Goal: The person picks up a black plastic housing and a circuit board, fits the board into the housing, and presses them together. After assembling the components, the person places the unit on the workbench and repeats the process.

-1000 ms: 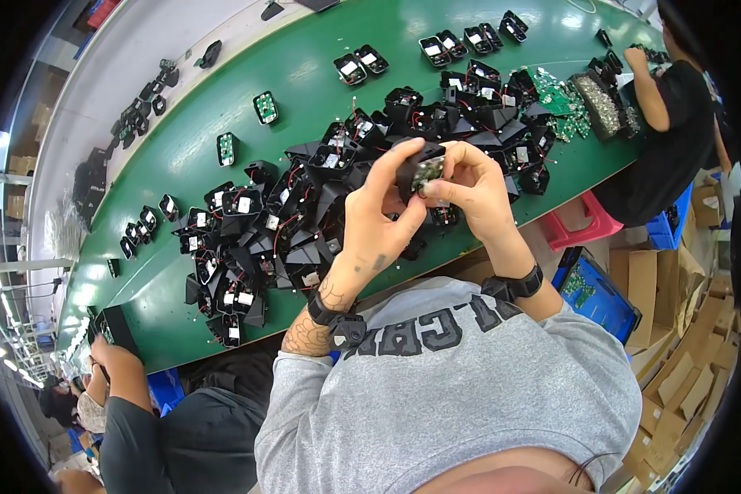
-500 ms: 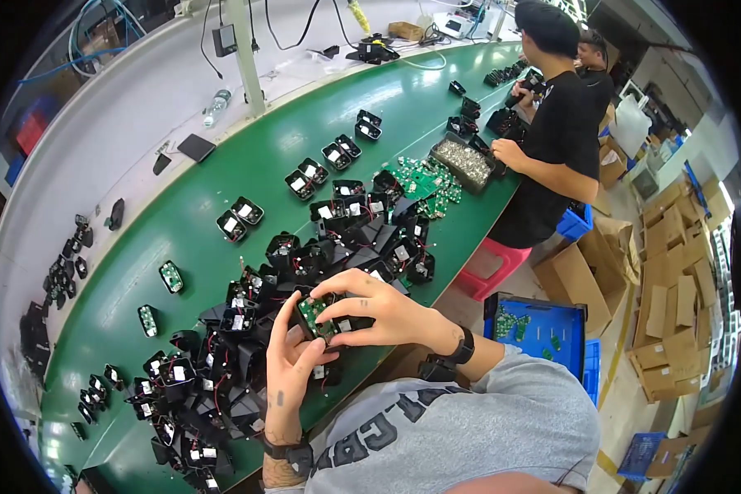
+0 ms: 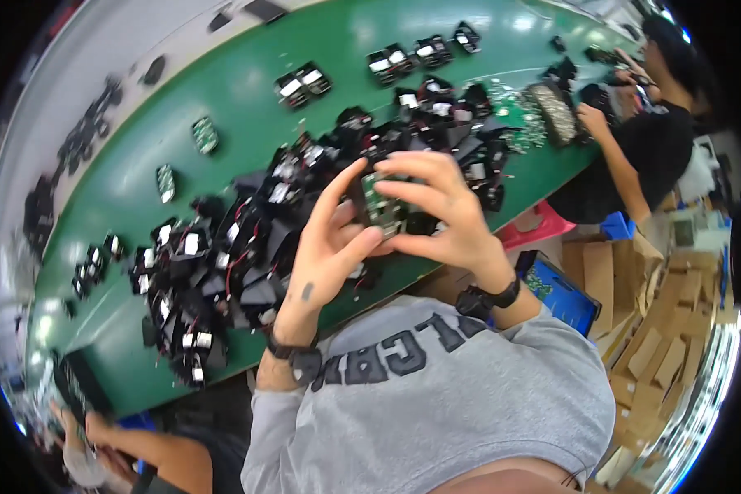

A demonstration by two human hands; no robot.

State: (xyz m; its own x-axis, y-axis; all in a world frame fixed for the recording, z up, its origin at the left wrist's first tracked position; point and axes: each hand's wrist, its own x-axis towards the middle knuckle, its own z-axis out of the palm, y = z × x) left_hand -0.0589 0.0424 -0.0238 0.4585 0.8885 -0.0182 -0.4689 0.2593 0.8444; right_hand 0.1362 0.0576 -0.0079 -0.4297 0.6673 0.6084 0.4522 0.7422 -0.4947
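Note:
Between my two hands I hold a small black plastic housing with a green circuit board (image 3: 379, 204) in it, above the near edge of the table. My left hand (image 3: 323, 251) grips its left side with thumb and fingers. On the other side, my right hand (image 3: 451, 216) has its fingertips at the board's upper edge and its thumb near the lower edge. Motion blurs the fingertips and fine parts. Just beyond and left of my hands lies a heap of black plastic housings (image 3: 255, 226) with red wires and white labels.
Paired housings (image 3: 303, 84) stand farther back on the green table (image 3: 247, 107). Two board-fitted housings (image 3: 205, 134) lie left of them. Loose green boards (image 3: 514, 115) and a parts-filled tray (image 3: 554, 111) lie right. Co-workers (image 3: 659, 156) sit right and lower left; a blue crate (image 3: 564, 300) stands right.
My view has swung down and left, bringing a second co-worker's arms into the lower left. Both hands still hold the housing, with the right fingers shifted slightly on the board.

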